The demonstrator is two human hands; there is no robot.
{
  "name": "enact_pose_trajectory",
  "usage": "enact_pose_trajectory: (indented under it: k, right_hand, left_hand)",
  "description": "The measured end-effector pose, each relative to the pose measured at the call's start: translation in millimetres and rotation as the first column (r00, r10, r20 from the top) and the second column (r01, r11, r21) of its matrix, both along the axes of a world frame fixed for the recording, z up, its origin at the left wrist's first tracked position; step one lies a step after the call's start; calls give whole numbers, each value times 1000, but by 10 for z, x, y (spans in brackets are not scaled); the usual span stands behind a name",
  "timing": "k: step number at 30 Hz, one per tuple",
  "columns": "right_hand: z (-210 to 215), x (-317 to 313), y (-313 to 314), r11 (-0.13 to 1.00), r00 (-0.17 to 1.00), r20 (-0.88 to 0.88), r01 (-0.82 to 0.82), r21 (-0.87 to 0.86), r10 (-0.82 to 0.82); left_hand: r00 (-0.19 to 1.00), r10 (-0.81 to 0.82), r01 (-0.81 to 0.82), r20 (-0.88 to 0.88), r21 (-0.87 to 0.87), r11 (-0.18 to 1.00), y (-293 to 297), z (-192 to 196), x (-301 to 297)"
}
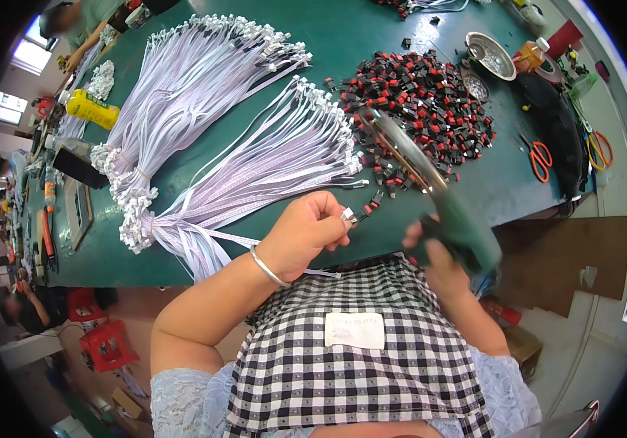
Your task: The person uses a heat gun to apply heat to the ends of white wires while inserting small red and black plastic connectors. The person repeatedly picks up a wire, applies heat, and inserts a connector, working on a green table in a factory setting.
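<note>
My left hand [304,232] is closed in a pinch on a white cable connector [348,214], with a small dark part at its tip. A silver bangle [268,266] circles that wrist. My right hand [439,257] is smeared by motion. It seems wrapped round a green-bodied tool [472,237] whose long shiny front end points up and left; its exact kind is unclear. Just beyond both hands lies a heap of small black and red plastic parts [419,109], a few strays [376,198] close to my left fingers. Left of them spreads a bundle of white flat cables [269,153].
A larger cable bundle [182,80] lies farther back on the green table [247,274]. At left stands a yellow bottle [93,109]. Metal bowls [490,55], orange scissors [540,160] and a black bag-like thing [553,120] are at right. Another person [83,29] sits at far left.
</note>
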State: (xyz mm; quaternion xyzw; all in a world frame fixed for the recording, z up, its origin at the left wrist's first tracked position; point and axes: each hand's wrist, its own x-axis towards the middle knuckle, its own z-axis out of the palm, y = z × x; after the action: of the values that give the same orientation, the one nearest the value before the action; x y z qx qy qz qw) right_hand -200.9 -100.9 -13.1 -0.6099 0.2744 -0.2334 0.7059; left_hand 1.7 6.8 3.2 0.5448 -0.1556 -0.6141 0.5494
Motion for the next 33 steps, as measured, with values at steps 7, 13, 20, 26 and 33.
enact_pose_trajectory:
  k: [7, 13, 20, 26, 33]
  right_hand:
    - [-45, 534, 87, 964, 998, 55, 34, -263, -20]
    - [85, 394, 130, 983, 994, -82, 86, 159, -74]
    - [-33, 369, 177, 988, 997, 18, 80, -135, -78]
    - [-58, 372, 171, 923, 998, -62, 1, -385, -27]
    - [-122, 357, 205, 902, 993, -110, -6, -432, -46]
  left_hand:
    - [996, -87, 86, 14, 65, 994, 35, 121, -9]
    - [974, -46, 92, 221, -201, 975, 57, 114, 1]
    - [978, -69, 103, 197, -168, 980, 53, 127, -40]
    - [977, -41, 85, 210, -203, 976, 66, 72, -78]
    - [935, 24, 51, 355, -202, 978, 61, 71, -110]
